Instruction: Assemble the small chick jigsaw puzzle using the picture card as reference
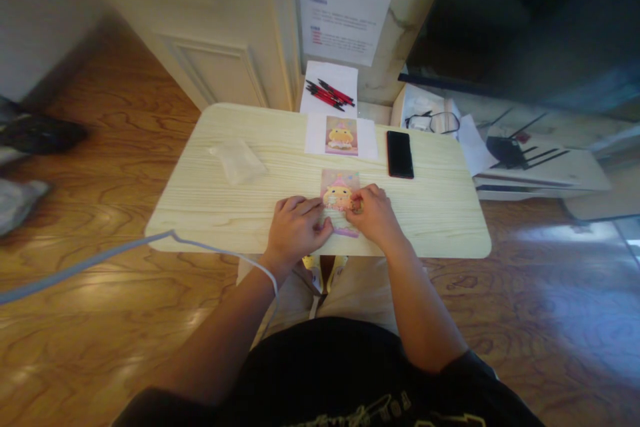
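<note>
While I'm monitoring remotely, the pale wood-grain table (200,207) is filling the middle of my view. White sheet (368,140) is lying at its far edge. Left hand (299,227) is resting at the left side of the near picture (340,184), fingers bent, thumb spread away from them. Right hand (373,214) is bringing thumb and fingertips together at the right side (can't tell if they're pinching anything; the fingers are hiding it). Translucent bag (239,162) is lying left on the tabletop. Near picture, yellow character in a pink hat, is lying flat between both hands. Dark-screened phone (400,154) is sitting right of the sheet. Similar far picture (342,136) is lying on that sheet. Red-and-black pens (327,95) are lying piled beyond the table.
</note>
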The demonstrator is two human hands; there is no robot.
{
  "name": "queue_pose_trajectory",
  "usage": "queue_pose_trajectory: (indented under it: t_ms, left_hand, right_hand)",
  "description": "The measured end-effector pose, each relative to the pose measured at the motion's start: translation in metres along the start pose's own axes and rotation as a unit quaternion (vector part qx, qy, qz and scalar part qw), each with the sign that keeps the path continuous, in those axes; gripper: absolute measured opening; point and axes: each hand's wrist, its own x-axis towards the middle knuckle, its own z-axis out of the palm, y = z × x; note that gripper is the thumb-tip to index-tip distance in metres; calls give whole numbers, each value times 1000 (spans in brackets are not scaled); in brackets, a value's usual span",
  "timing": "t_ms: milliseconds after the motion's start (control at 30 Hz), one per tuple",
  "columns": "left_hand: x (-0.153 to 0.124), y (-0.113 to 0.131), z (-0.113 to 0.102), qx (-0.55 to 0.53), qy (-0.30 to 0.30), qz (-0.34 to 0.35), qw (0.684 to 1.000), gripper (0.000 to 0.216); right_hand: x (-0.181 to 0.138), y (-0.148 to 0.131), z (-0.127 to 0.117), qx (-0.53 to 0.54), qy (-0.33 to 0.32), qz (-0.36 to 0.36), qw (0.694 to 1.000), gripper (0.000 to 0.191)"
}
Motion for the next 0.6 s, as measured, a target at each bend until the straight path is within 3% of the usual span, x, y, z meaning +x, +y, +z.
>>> queue_pose_trajectory:
  t_ms: [367,600]
  left_hand:
    - [0,0,-3,-6,-1,7,1000,31]
    - [1,0,-1,-8,7,-12,1000,29]
  right_hand:
    - [3,-1,-5,4,-17,-22,1000,25]
    - [-4,-11,-9,31,-75,-144,986,34]
